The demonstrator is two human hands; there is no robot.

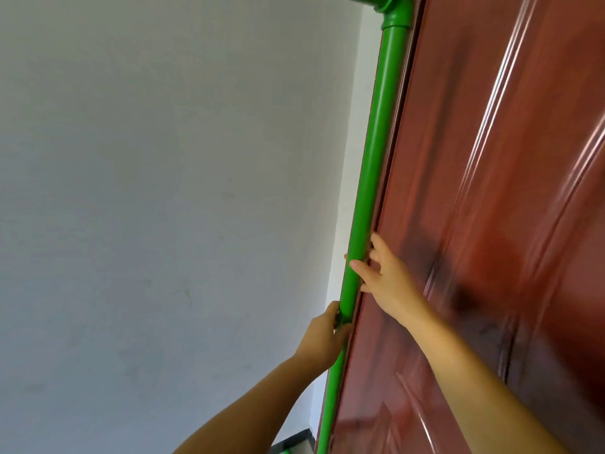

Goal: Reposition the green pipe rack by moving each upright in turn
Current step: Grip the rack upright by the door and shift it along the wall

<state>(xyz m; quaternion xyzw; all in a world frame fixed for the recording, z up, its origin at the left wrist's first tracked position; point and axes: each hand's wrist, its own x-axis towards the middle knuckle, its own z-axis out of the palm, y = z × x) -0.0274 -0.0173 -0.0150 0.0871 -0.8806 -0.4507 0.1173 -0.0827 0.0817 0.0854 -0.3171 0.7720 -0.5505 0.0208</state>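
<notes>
A long green upright pipe (pixel 373 165) of the rack runs from the bottom middle up to a green elbow fitting (pixel 394 14) at the top edge. It stands right against a red-brown door. My left hand (pixel 322 339) is wrapped around the pipe low down. My right hand (pixel 383 273) grips the same pipe a little higher, fingers curled round it from the door side. The rest of the rack is out of view.
A glossy red-brown panelled door (pixel 491 224) fills the right half, touching the pipe. A grey-white wall (pixel 147 191) fills the left. A dark strip of floor or skirting (pixel 294 444) shows at the bottom beside the pipe.
</notes>
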